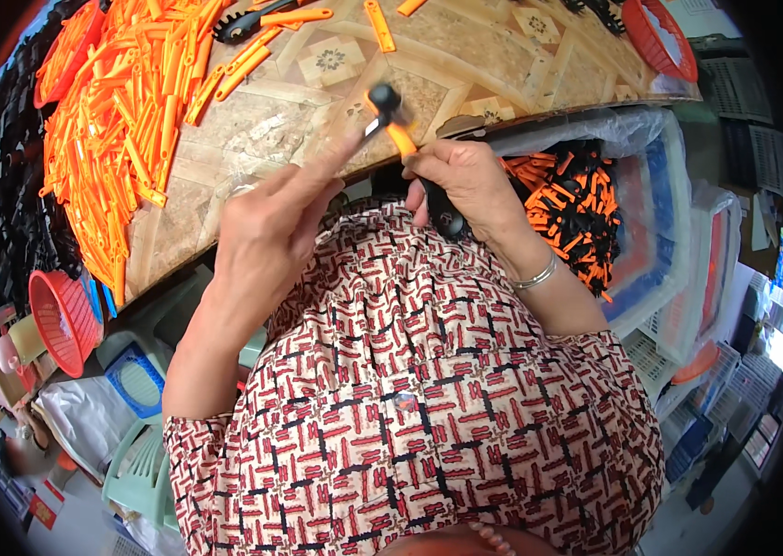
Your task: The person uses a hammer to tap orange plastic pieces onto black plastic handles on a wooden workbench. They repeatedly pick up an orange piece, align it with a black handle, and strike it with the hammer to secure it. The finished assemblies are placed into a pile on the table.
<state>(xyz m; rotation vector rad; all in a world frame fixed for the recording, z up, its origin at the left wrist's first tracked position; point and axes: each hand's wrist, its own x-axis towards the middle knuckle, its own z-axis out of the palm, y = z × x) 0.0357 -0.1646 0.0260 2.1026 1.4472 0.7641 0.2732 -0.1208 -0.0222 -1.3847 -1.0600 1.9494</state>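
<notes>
My right hand is closed around a kitchen utensil with an orange handle and a black head. The handle points up toward the table edge, and the head hangs below my fingers. My left hand is closed, its index finger stretched toward the handle's tip. It holds what looks like a small hammer, whose black head is blurred by motion and lies right at the orange tip. The hammer's grip is mostly hidden by my fingers.
A large pile of orange handles covers the table's left side, beside a black utensil head. Black pieces are heaped farther left. A lined crate at right holds orange and black utensils. Red baskets stand around the table.
</notes>
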